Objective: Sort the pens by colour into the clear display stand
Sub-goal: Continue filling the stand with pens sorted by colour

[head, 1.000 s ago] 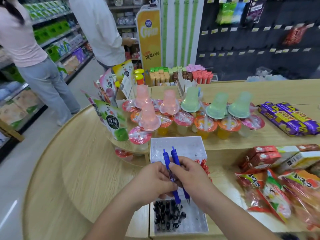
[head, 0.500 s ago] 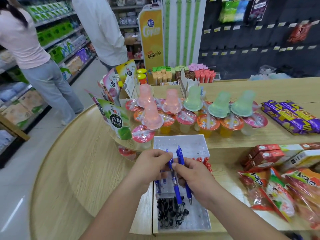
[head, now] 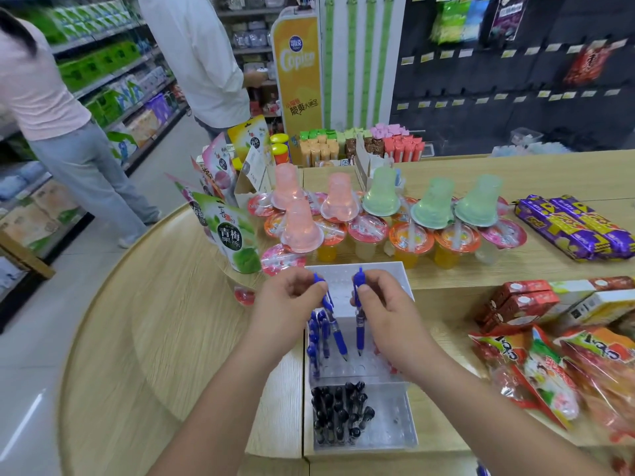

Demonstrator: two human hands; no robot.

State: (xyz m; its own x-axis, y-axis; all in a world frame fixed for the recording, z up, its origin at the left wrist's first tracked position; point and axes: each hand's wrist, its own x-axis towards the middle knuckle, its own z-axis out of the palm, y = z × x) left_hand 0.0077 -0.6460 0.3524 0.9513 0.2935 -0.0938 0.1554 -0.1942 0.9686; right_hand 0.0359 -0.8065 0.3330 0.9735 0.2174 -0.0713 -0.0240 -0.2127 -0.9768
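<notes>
Blue pens are being slotted: the left hand (head: 288,304) is pinching one blue click pen (head: 338,338) and the right hand (head: 385,310) is pinching a second blue pen (head: 359,333), both tip-down over the middle tier of the clear perforated display stand (head: 395,280), lower centre of the frame on the wooden counter (head: 154,321). Each tip is probably needing a free hole beside the standing blue pens (head: 314,341), numbering roughly five; the black pens (head: 340,413) below are crowding too tightly to count.
</notes>
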